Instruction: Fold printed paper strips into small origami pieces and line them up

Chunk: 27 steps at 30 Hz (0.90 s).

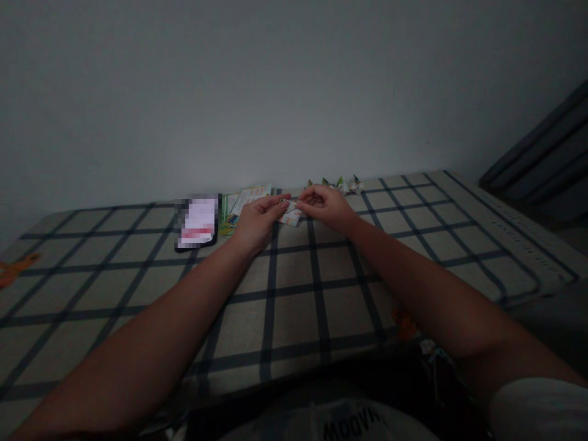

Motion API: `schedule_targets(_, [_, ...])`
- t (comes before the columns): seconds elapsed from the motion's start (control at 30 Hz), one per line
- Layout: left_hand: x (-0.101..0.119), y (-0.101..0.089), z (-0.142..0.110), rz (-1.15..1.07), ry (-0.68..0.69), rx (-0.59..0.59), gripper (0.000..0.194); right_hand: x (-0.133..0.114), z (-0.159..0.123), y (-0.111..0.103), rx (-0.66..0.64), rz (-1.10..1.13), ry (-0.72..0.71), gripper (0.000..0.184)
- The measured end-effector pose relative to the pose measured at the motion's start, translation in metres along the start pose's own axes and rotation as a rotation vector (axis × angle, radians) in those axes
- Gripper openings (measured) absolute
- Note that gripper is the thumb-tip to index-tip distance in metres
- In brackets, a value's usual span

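A small printed piece of paper (291, 217), whitish with coloured print, is held just above the checked tablecloth. My left hand (258, 222) pinches its left side, fingers pointing right. From the other side my right hand (328, 207) grips the upper right edge between thumb and fingertips. The paper looks partly folded, but the fingers cover its top. Behind my right hand lie several small folded paper pieces (354, 185), pointed and printed, close to the wall. Printed paper sheets (248, 197), green and white, lie behind and left of my left hand.
A dark-framed phone (198, 222) with a blurred screen lies left of the sheets. The blue-checked tablecloth (294, 318) covers the table, which meets a grey wall (294, 92). An orange item (18, 266) shows at the left edge. Dark folded fabric (546, 153) hangs at the right.
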<state>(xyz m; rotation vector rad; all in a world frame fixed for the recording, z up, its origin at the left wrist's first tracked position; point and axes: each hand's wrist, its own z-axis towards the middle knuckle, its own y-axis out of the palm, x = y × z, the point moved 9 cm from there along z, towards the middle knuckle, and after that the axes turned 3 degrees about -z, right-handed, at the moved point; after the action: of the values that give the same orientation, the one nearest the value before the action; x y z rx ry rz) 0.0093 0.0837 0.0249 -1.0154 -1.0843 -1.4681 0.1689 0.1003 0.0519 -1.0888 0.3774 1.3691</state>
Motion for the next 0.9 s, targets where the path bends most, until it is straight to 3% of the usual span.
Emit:
schedule_targets(0.17, [0.007,-0.003,-0.002,0.081,0.043,0.029,0.041,-0.003,0.000,0.000,-0.018,-0.058,-0.045,0.032])
schedule_targets(0.5, [-0.005,-0.001,0.001,-0.055,0.004,0.004,0.044,-0.039,-0.006,-0.004,0.011,-0.287,-0.369,0.028])
schedule_targets(0.57, [-0.004,-0.001,0.001,-0.059,0.009,0.001,0.046,-0.038,-0.006,-0.004,0.009,-0.253,-0.349,0.029])
schedule_targets(0.73, [0.006,-0.004,0.000,0.031,0.085,0.020,0.042,-0.013,-0.002,-0.003,-0.024,-0.095,-0.120,0.034])
schedule_targets(0.9, [0.008,-0.004,-0.001,0.078,0.086,0.022,0.042,-0.015,-0.002,-0.004,-0.018,-0.107,-0.119,0.032])
